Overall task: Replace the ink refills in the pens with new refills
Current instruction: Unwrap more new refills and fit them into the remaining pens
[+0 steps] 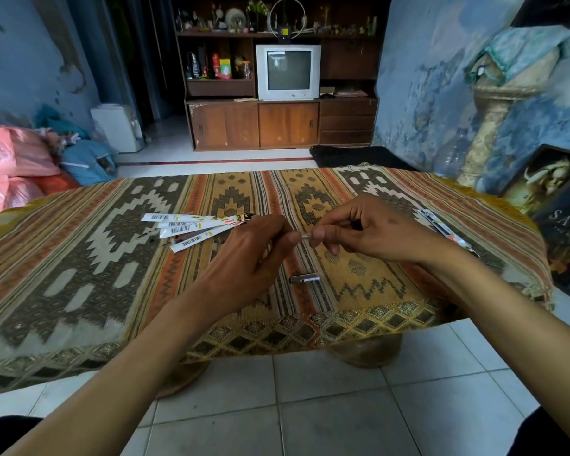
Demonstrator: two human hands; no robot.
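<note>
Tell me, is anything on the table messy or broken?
Nothing looks broken. A short pen piece lies loose on the tablecloth, apart from the clear tube pinched between the left hand and right hand. The refill packets lie fanned out unevenly, and one more packet sits alone on the right.

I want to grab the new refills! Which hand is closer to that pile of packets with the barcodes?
Left. The left hand sits right beside the refill packets, just right of the pile. The right hand is farther right; both hands pinch a thin clear tube.
</note>
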